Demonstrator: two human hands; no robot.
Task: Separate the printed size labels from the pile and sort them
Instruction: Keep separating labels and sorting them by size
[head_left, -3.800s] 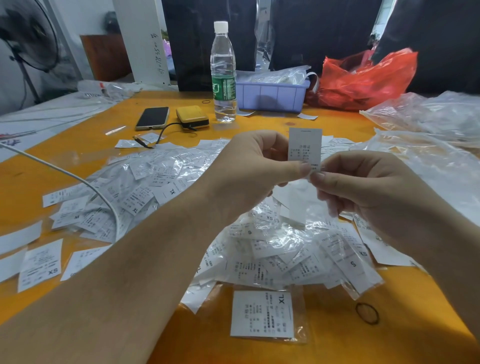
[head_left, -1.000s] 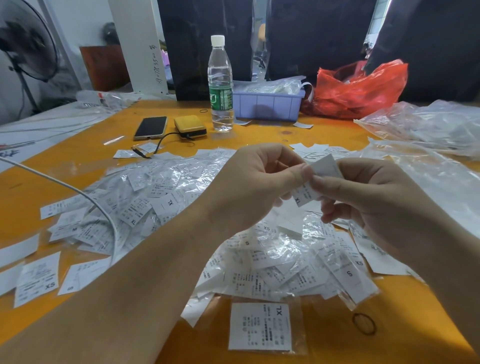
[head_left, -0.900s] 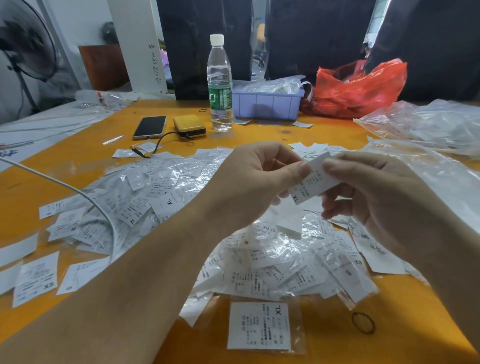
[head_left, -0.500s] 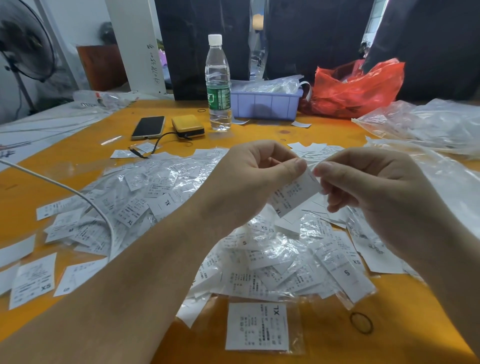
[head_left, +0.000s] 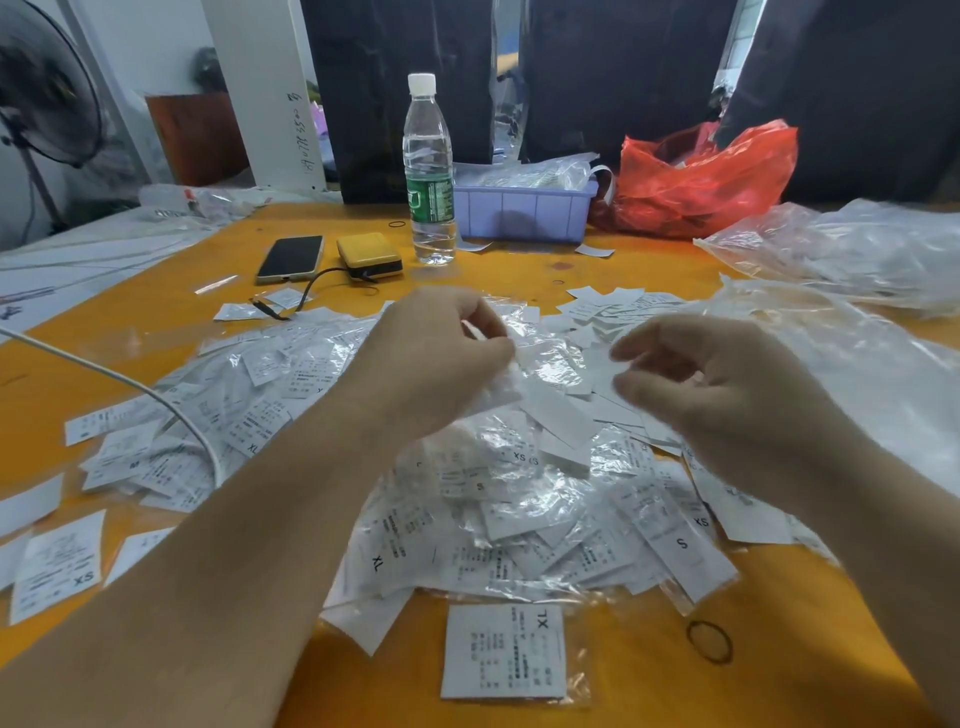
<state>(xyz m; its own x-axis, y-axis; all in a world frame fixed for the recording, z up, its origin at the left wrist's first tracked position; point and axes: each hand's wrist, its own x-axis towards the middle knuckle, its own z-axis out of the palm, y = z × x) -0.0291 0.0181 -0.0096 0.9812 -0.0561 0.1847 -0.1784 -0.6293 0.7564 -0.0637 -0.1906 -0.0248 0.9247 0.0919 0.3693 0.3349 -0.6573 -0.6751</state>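
Both hands are now apart and lower than half a second ago; the single label they were pinching together between them is no longer up there. Left hand (head_left: 441, 358) is hovering over the middle of the pile of size labels (head_left: 498, 499), fingers curled, thumb and fingertips pinching what looks like a crinkled clear sleeve at the top of the heap; motion blur there, so cannot tell if a label is inside it. Right hand (head_left: 727, 395) is hanging just to the right of it, fingers loosely bent and slightly spread, holding nothing visible; blurred too.

Pile is sitting mid-table on the orange table (head_left: 649, 691), mostly white labels in clear sleeves, with XS, S and XL prints readable. One XL label (head_left: 504, 652) in its sleeve is lying alone at the near edge, apart from the pile. A few loose labels, one marked XS (head_left: 57, 566), are lying flat at the far left. Black rubber band (head_left: 709, 642) is lying near the XL label, to its right.

Behind the pile: phone (head_left: 290, 258), yellow power bank (head_left: 370, 254) beside it, water bottle (head_left: 429, 171) standing upright, lilac bin (head_left: 524, 213), red plastic bag (head_left: 701, 182). Clear plastic bags (head_left: 841, 249) are bunched at the right. White cable (head_left: 130, 384) is running across the left part of the pile.
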